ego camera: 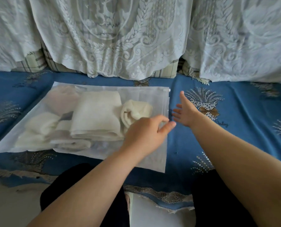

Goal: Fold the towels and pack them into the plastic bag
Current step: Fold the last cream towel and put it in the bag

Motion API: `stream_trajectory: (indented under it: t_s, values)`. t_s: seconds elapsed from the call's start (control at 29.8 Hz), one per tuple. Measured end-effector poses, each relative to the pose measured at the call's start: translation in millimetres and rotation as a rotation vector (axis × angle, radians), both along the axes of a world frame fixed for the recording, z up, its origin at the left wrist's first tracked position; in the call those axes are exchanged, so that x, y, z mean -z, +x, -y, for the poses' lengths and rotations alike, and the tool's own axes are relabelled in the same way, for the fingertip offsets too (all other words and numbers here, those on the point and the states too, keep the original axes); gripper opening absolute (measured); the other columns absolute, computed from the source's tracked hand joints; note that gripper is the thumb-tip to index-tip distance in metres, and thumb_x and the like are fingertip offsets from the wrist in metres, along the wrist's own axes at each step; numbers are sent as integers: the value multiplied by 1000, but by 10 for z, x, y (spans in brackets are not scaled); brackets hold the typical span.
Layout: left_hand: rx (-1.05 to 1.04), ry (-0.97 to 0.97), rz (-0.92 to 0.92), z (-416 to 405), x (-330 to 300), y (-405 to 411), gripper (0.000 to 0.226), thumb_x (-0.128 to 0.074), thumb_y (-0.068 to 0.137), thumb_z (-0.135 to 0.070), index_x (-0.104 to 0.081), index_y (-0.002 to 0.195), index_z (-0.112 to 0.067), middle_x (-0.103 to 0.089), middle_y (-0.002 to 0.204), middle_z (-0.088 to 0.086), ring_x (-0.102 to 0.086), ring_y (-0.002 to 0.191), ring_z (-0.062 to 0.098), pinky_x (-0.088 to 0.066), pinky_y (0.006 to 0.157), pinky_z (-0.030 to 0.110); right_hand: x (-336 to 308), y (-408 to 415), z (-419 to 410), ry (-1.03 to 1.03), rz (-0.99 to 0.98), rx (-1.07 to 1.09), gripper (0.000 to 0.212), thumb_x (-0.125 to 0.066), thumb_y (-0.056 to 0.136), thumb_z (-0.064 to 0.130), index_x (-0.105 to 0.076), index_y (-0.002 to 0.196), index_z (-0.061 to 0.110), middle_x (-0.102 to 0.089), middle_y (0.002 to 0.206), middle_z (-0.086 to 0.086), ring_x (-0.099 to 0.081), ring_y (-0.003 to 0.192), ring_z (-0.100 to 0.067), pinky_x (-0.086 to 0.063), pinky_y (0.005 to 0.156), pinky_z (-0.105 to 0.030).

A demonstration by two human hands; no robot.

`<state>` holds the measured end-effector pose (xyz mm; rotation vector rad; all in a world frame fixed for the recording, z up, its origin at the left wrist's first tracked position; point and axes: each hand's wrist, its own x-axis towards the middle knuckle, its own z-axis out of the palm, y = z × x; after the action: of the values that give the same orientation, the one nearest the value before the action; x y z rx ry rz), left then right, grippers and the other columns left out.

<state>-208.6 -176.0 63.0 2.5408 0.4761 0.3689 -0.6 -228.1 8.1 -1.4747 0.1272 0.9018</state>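
The towels (95, 115) sit inside the plastic bag (153, 159) on the blue worktop (234, 145), so closing looks the step in hand: left grip (144, 135) loosely curled over the zip edge (165, 102), hold unclear, right grip (184, 112) splayed empty beside it, and next likely needs pinching along that zip.

frosted matt plastic bag (141, 95), soft cloth towels (95, 117)

Blue patterned cover (259, 102) over the seat; white lace (120, 38) draped on plaid cushions (31, 63) behind; pale floor (5, 207) below.
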Motion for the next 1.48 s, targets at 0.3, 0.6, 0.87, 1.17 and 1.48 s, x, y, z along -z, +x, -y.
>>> stream_trajectory:
  t_s: [0.3, 0.6, 0.87, 1.17, 1.48]
  values:
    - [-31, 190, -129, -1136, -152, 1566, 31, -49, 96, -30, -61, 122, -19, -59, 126, 4, -52, 117, 25, -41, 92, 32, -65, 180, -45, 134, 100, -203, 33, -53, 91, 49, -60, 99, 18, -65, 99, -2, -62, 90, -19, -49, 86, -37]
    - [135, -28, -339, -1239, 232, 2126, 20, -47, 99, -25, -66, 101, -18, -61, 101, -3, -54, 93, 15, -40, 81, 25, 51, 316, -407, -61, 519, -86, 30, -55, 92, 38, -56, 75, 13, -45, 65, -7, -41, 58, -20, -34, 57, -28]
    - [222, 26, -342, -1288, 123, 2120, 31, -47, 98, -37, -56, 75, -18, -48, 71, -3, -42, 66, 12, -31, 57, 24, 32, 411, -414, -149, 555, -73, 39, -60, 91, 33, -64, 90, -6, -61, 77, -14, -59, 70, -25, -55, 82, -48]
    - [143, -53, -242, -1204, 92, 2199, 26, -59, 91, -41, -68, 85, -16, -59, 77, 0, -52, 74, 15, -40, 64, 27, -179, 436, -261, -16, 432, -155, 16, -62, 90, 25, -60, 86, 9, -66, 83, -6, -66, 70, -16, -60, 71, -30]
    - [124, -50, -250, -1132, 95, 2212, 27, -59, 91, -41, -67, 76, -20, -64, 85, 4, -54, 76, 17, -42, 67, 27, -205, 393, -285, -63, 372, -127, 16, -66, 88, 24, -64, 89, 8, -68, 90, -9, -67, 77, -19, -58, 66, -31]
